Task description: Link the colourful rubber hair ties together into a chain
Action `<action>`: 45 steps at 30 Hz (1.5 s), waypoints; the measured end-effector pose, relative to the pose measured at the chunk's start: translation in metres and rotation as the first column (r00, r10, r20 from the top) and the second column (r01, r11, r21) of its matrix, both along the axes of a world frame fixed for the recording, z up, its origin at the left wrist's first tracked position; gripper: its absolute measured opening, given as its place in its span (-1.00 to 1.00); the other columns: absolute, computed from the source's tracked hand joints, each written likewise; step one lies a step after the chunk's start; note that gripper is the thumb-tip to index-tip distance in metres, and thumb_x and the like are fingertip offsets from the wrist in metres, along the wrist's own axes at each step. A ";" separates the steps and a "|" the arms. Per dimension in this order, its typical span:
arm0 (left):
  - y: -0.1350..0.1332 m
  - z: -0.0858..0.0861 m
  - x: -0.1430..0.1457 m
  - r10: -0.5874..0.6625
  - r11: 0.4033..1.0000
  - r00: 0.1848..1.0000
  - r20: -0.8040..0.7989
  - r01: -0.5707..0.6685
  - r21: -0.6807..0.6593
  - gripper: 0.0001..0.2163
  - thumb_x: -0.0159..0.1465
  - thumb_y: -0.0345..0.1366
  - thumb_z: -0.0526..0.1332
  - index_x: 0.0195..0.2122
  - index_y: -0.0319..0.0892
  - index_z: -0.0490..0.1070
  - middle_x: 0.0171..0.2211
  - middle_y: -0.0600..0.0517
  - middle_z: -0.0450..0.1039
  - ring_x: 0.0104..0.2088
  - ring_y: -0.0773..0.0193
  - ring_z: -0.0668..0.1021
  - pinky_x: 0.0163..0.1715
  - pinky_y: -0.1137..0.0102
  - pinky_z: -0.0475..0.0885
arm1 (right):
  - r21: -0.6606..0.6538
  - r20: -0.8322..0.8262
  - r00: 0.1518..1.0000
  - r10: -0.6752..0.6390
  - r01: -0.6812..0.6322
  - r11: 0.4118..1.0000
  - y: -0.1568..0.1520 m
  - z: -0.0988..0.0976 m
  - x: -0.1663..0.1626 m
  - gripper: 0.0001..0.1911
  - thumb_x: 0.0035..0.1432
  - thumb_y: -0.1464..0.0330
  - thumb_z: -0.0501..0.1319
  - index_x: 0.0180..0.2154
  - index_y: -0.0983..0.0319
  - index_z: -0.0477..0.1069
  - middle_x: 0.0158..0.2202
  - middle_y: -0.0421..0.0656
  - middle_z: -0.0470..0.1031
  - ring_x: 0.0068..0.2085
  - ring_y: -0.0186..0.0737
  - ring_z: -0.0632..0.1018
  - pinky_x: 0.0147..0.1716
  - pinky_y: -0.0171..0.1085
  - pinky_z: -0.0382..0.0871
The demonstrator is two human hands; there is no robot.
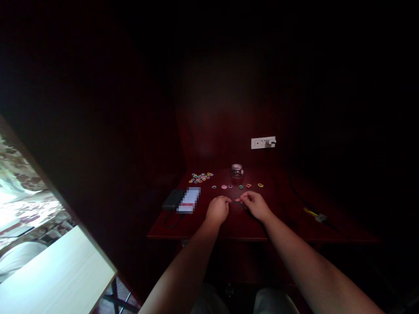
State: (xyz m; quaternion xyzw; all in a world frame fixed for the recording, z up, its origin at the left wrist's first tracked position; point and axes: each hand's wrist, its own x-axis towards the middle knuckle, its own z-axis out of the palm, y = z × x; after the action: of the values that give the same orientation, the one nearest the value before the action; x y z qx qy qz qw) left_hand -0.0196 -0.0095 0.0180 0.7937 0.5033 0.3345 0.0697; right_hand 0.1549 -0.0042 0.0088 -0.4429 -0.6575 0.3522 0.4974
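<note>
My left hand [218, 208] and my right hand [254, 204] rest side by side on the dark red table [281, 218], fingers curled, fingertips nearly meeting. Between them they pinch a small pinkish ring or band [237, 199]. Beyond the hands, several small coloured rings [237, 186] lie in a loose row. A heap of more coloured rings [200, 177] sits at the back left. A small glass jar [237, 171] stands behind the row.
A dark flat device [172, 199] with a cable and a white box [189, 199] lie left of my hands. A white wall socket with a plug [263, 142] is on the back panel. A yellow-tipped cable [312, 213] lies right. A pale table [55, 274] stands lower left.
</note>
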 end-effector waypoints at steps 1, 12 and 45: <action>0.000 0.000 0.001 -0.024 1.000 1.000 -0.001 0.024 0.006 -0.77 0.14 -0.49 0.09 -0.29 -0.14 0.49 -0.26 0.01 0.50 -0.20 0.28 0.49 -0.09 0.40 0.33 | 0.002 -0.002 1.000 -0.002 0.002 1.000 0.000 0.000 0.000 -0.76 0.02 0.23 0.11 -0.44 0.30 0.31 -0.52 -0.18 0.41 -0.60 -0.42 0.30 -0.61 -0.41 0.13; 0.000 0.004 0.000 0.045 0.999 0.999 0.004 -0.045 -0.015 -0.76 0.13 -0.49 0.09 -0.27 -0.13 0.50 -0.24 0.04 0.49 -0.18 0.31 0.48 -0.05 0.44 0.30 | 0.024 -0.047 0.999 -0.016 0.018 1.000 0.004 -0.004 0.000 -0.76 0.00 0.21 0.14 -0.47 0.28 0.32 -0.57 -0.20 0.38 -0.60 -0.39 0.30 -0.62 -0.40 0.13; -0.013 0.010 0.004 -0.117 0.987 0.987 0.114 0.103 0.120 -0.89 0.15 -0.31 0.14 -0.37 -0.18 0.43 -0.43 0.04 0.47 -0.36 0.34 0.47 -0.28 0.44 0.35 | -0.036 -0.037 0.993 0.109 -0.111 0.993 -0.004 0.000 0.002 -0.73 -0.13 0.23 0.27 -0.41 0.29 0.38 -0.60 -0.25 0.36 -0.60 -0.41 0.31 -0.60 -0.39 0.16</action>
State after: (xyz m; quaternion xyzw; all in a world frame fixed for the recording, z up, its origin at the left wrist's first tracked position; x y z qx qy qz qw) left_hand -0.0151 -0.0221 0.0280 0.8013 0.4336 0.4056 0.0734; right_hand 0.1565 -0.0083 0.0088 -0.4092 -0.6654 0.3991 0.4801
